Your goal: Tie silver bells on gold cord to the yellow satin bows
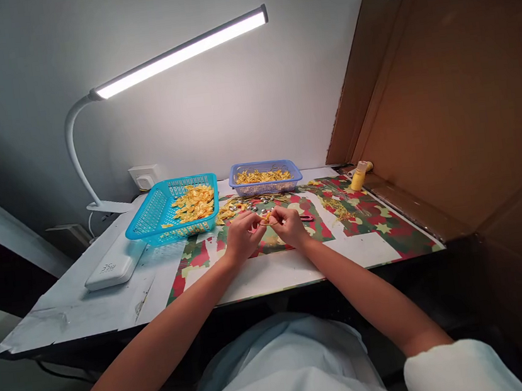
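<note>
1. The fingers of the left hand (pixel 245 234) and the right hand (pixel 289 226) are bunched to pinches, both clamped on a small yellow piece (pixel 267 218).
2. That piece is bright golden yellow and mostly covered; its exact shape is too small to tell.
3. Its visible part spans crosswise, from one hand toward the other; its true long axis and which end leads cannot be told.
4. It sits between the two sets of fingertips, above the camouflage-patterned mat (pixel 187 273).
5. Just right of the right fingers lies a pinkish tool (pixel 307 218); just beyond both hands are shiny silver bits (pixel 255 209).
6. Farther out, yellow petal-like pieces fill part of a turquoise basket (pixel 152 237) at left, and a purple-blue basket (pixel 267 188) stands behind, on the tabletop (pixel 72 307).
</note>
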Demonstrator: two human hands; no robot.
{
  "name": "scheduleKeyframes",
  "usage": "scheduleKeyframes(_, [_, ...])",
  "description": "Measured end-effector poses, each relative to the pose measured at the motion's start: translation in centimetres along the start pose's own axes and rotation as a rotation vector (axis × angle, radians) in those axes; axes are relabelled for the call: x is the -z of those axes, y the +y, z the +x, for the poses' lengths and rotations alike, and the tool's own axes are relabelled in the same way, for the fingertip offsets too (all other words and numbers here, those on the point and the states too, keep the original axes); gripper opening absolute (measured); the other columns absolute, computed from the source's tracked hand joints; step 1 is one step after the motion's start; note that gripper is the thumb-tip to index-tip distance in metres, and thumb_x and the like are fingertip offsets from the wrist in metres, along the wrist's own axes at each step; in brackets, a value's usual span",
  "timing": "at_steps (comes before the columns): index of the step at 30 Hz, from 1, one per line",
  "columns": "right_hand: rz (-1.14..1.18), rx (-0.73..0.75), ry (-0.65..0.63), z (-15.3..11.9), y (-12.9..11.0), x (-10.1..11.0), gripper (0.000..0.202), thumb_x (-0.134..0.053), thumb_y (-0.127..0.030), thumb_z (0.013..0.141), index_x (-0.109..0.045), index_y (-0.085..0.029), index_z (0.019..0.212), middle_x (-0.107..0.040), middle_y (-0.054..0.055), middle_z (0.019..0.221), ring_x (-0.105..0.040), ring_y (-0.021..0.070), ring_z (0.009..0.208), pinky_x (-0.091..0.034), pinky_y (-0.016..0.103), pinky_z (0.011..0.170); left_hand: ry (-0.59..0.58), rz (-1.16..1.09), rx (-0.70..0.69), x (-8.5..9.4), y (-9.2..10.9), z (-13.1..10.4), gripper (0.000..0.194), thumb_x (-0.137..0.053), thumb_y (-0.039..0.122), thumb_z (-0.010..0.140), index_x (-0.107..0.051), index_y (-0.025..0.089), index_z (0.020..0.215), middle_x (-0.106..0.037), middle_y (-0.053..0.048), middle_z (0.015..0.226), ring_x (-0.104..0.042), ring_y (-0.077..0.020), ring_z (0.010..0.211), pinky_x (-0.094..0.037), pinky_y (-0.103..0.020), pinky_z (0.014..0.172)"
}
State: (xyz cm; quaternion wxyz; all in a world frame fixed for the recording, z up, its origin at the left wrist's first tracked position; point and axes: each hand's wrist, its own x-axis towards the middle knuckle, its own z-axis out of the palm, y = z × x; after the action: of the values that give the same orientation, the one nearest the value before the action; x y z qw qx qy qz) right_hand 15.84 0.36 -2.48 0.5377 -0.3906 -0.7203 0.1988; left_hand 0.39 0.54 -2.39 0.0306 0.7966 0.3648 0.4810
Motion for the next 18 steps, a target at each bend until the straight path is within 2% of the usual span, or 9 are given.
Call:
scheduleKeyframes(9, [-0.018,0.07,-0.016,-0.38,-0.07,-0.06,0.02,-0.048,-0.026,0.077,-0.04,-0.021,0.059,-0.039,-0.005,0.053,-0.035,0.0102,0.051,-0.029,0.025,0.052,0.02,0.053,-0.015,0.49,0.28,-0.25,0.013,-0.054,0.022,0.079,-0.055,0.02,0.066,-0.052,0.0,0.062,-0.048,-0.0155,0.061,-0.038,-0.028,0.062])
scheduleKeyframes(18, [-0.068,0.13,0.007,-0.42,-0.08,0.1,0.019,-0.048,-0.025,0.077,-0.041,-0.021,0.06,-0.042,-0.004,0.054,-0.037,0.011,0.051,-0.03,0.026,0.053,0.019,0.081,-0.056,0.31,0.09,-0.07,0.027,-0.051,0.025,0.085,-0.047,0.02,0.058,-0.049,0.001,0.058,-0.045,-0.0148,0.059,-0.035,-0.028,0.059])
